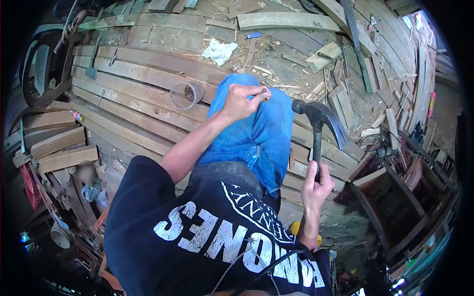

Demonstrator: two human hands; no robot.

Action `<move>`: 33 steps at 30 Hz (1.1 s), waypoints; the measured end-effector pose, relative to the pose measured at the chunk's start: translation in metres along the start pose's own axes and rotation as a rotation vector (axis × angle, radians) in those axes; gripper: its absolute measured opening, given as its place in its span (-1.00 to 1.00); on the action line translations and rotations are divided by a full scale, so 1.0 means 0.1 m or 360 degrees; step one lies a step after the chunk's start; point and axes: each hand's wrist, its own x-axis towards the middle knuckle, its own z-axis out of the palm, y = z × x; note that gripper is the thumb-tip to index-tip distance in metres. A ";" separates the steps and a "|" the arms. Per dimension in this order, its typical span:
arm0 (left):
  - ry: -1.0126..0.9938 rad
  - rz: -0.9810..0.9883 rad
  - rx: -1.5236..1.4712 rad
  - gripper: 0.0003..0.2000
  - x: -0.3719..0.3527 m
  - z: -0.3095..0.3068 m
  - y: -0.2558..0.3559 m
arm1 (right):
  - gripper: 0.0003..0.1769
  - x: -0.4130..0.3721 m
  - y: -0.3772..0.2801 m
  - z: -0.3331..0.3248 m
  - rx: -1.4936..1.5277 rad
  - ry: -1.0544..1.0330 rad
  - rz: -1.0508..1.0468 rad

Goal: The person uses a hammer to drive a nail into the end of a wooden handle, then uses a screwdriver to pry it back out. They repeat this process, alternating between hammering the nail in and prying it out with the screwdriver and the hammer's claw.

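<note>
Long planks (138,74) stretch from ten o'clock towards four. A hammer (316,118) stands at two o'clock, the right hand's (316,188) fingers wrapped round its handle. A clear cup (187,94) of small dark pieces sits at nine o'clock from the left hand (242,102), whose closed thumb and forefinger pinch a tiny piece (267,94), too small to identify.

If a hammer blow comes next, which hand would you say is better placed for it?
Probably the right hand, since it grips the hammer by the lower handle. The left hand, over the jeans, seems to pinch a small item, too unclear to identify.
</note>
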 end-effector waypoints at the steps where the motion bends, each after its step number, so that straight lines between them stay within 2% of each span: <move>1: 0.0005 -0.0086 -0.0040 -0.92 0.04 -0.01 0.00 | -0.79 -0.01 0.02 0.02 0.0010 -0.0001 0.0005; 5: -0.0070 -0.0304 -0.0073 -0.91 0.11 -0.05 -0.07 | -0.78 0.00 0.04 0.06 0.0028 -0.0027 0.0004; 9: -0.0017 -0.0392 -0.0076 -0.88 0.18 -0.09 -0.18 | -0.78 0.03 0.04 0.08 0.0092 -0.0042 0.0027; 15: -0.0031 -0.0667 -0.0296 -0.83 0.24 -0.10 -0.22 | -0.79 0.04 0.13 0.10 0.0129 -0.0059 0.0108; 17: 0.0067 -0.0821 -0.0577 -0.82 0.24 -0.08 -0.22 | -0.78 0.05 0.16 0.11 0.0142 -0.0054 0.0126; 21: 0.0155 -0.0900 -0.0617 -0.82 0.23 -0.07 -0.24 | -0.77 0.05 0.20 0.14 0.0190 -0.0029 0.0175; 25: 0.0256 -0.0626 -0.0420 -0.83 0.14 0.02 -0.21 | -0.77 0.04 0.19 0.14 0.0210 -0.0005 0.0210; 27: 0.0151 -0.0180 0.0257 -0.87 0.14 0.00 -0.13 | -0.77 0.03 0.18 0.10 0.0153 -0.0015 0.0206; 28: 0.0193 0.0080 0.0421 -0.92 0.15 0.00 -0.14 | -0.77 0.03 0.18 0.07 0.0096 -0.0036 0.0201; 29: 0.0189 0.0098 0.0410 -0.92 0.14 0.02 -0.14 | -0.77 0.03 0.19 0.06 0.0094 -0.0016 0.0199; 31: 0.0075 0.0582 0.0537 -0.93 0.12 0.05 -0.13 | -0.77 0.02 0.19 0.06 0.0084 0.0007 0.0141; 33: 0.0052 0.0727 0.0571 -0.90 0.11 0.07 -0.14 | -0.76 0.03 0.17 0.06 0.0103 0.0041 0.0153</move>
